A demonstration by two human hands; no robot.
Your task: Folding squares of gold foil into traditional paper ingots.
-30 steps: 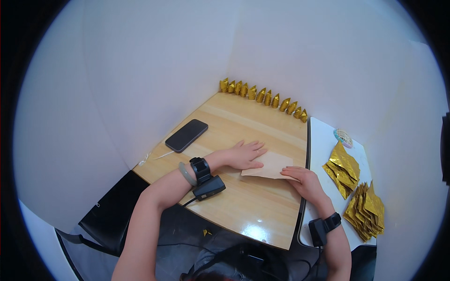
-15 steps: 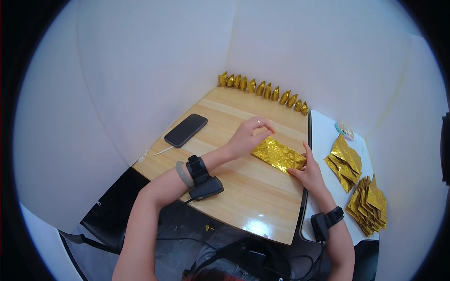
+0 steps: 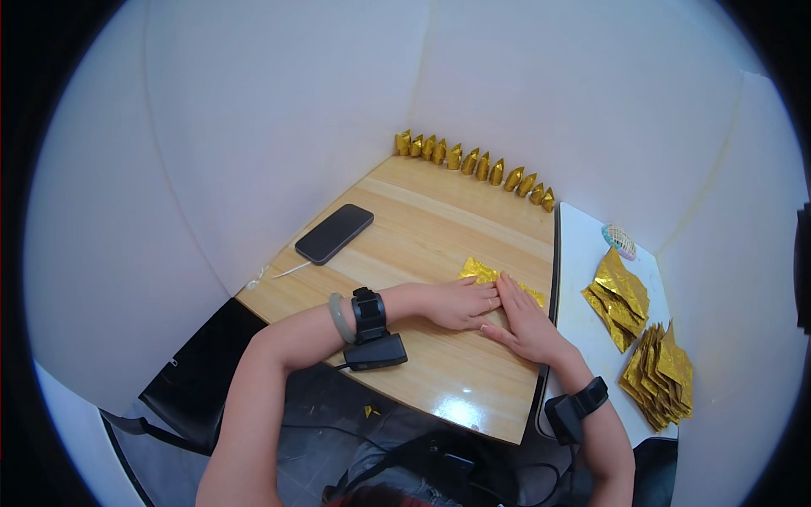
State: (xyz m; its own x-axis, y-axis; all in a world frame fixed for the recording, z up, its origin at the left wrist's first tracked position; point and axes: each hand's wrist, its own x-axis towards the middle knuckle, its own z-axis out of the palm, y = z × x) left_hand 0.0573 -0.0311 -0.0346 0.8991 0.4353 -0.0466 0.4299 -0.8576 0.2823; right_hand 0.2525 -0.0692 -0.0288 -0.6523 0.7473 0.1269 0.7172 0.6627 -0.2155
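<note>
Left hand: the left hand [image 3: 462,302] lies palm down, fingers stretched out and flat, over the gold paper, gripping nothing.
Right hand: the right hand [image 3: 528,325] is also flattened palm down, its fingers slanting away from the body and its fingertips meeting those of the left; it grasps nothing either.
Gold paper: the gold paper [image 3: 479,269] lies on the wooden table near its right edge, under both hands; its far edge shows beyond the fingers, and the rest is hidden.
Wooden table: across the far end of the wooden table [image 3: 405,203] stands a row of small gold paper pieces [image 3: 497,173] with pointed tops.
Phone: a dark phone [image 3: 335,234] lies near the left edge, a white cable [image 3: 292,270] beside its near end.
White table: on the white table [image 3: 576,221] to the right are a small stack of gold sheets [image 3: 621,291], a thicker stack [image 3: 661,376] nearer the person, and a patterned oval object [image 3: 619,242] at the back.
Wrists: the left wears a pale bangle [image 3: 340,318] and a black strap [image 3: 369,314]; the right has a black strap [image 3: 596,393] with a box [image 3: 564,420].
</note>
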